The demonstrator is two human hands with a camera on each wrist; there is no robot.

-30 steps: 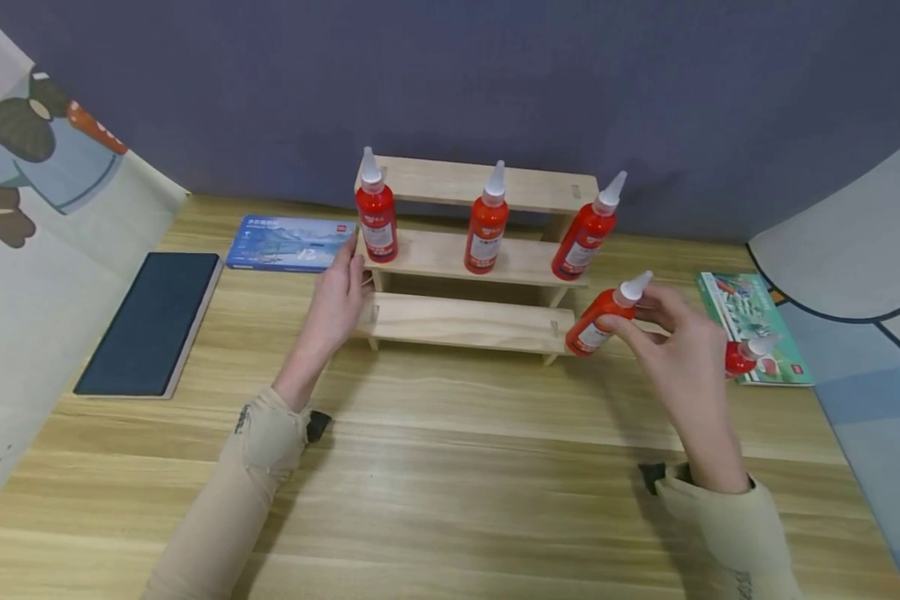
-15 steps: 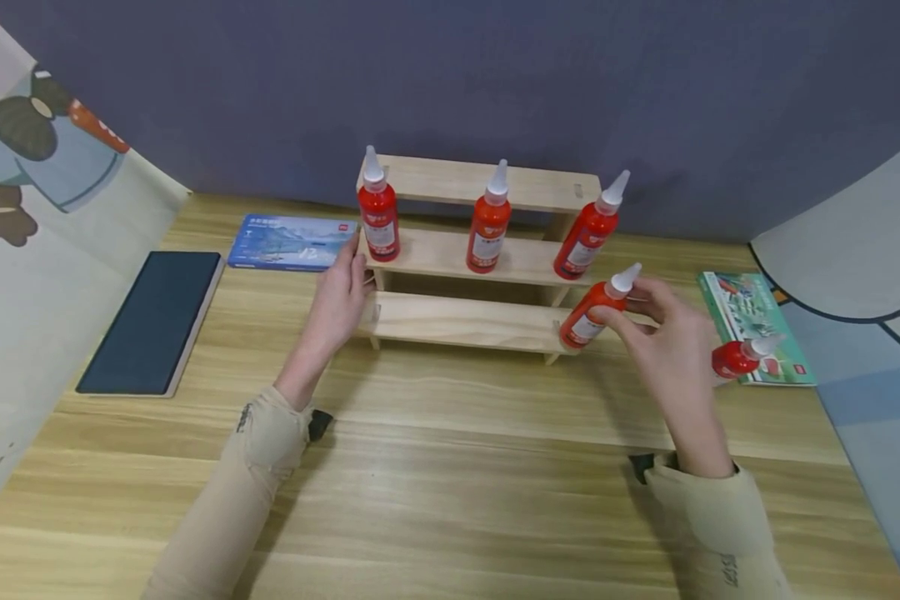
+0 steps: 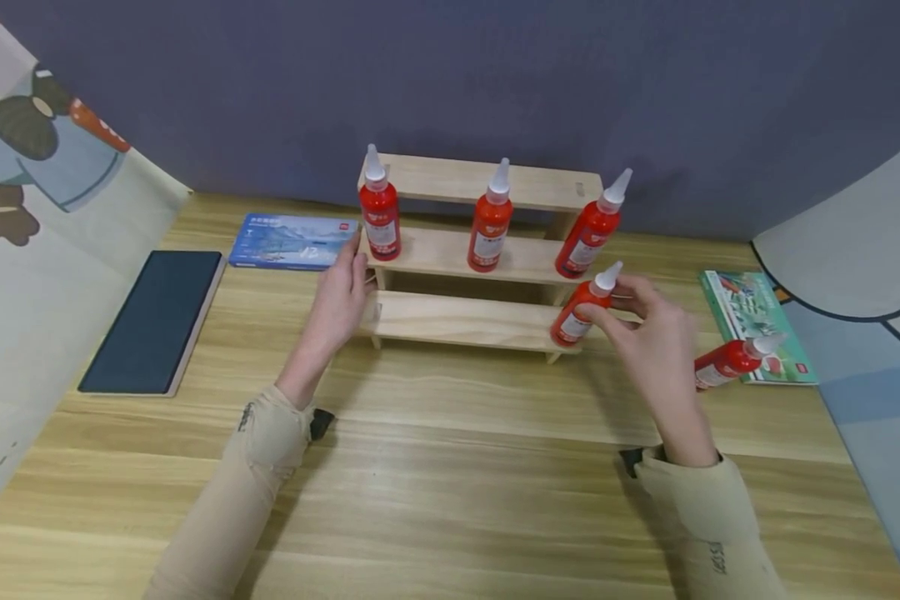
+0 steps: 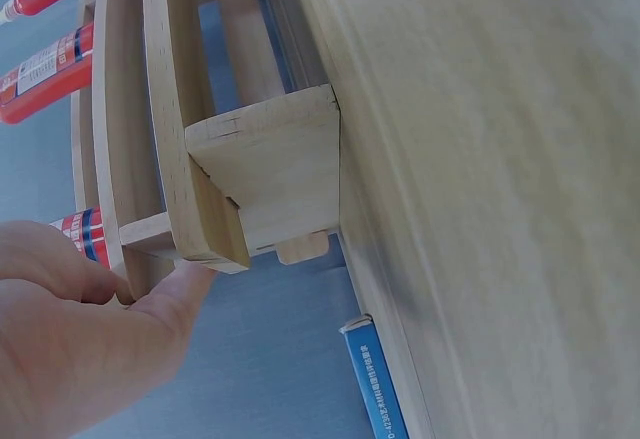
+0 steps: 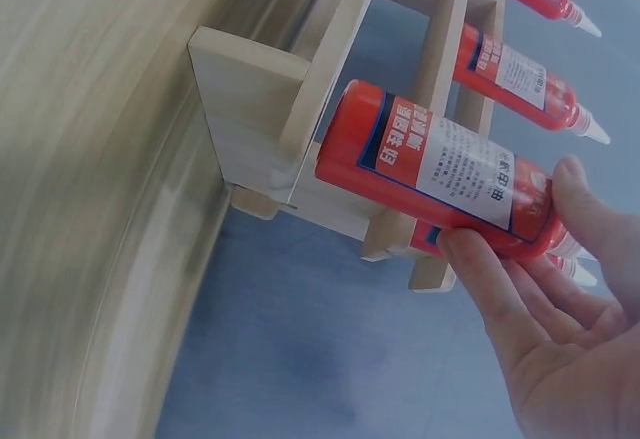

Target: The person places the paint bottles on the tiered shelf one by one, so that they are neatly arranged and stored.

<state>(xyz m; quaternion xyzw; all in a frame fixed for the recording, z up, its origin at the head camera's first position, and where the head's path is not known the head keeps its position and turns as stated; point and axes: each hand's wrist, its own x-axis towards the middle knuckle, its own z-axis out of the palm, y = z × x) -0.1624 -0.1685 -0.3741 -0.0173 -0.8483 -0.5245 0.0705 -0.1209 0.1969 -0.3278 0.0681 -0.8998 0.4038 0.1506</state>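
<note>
A three-step wooden rack (image 3: 465, 321) stands against the back of the table. My left hand (image 3: 339, 296) holds its left end at the middle step; the left wrist view shows thumb and finger on the board's end. My right hand (image 3: 656, 333) pinches a red bottle (image 5: 440, 164) with a white pointed cap, slightly tilted, at the right end of the lowest step. Whether its base touches the wood I cannot tell. Along the middle step stand a left bottle (image 3: 380, 221), a centre bottle (image 3: 489, 233) and a right bottle (image 3: 588, 242), all red.
Another red bottle (image 3: 727, 364) is to the right of my right hand, by a green box (image 3: 761, 325). A blue flat box (image 3: 292, 242) lies left of the rack, and a dark tablet-like slab (image 3: 153, 321) farther left. A dark wall panel (image 3: 450, 75) rises behind.
My right hand has moved left with the red bottle, from beside the lowest step to over its right end. More of the bottle at far right now shows. The left hand stays on the rack.
</note>
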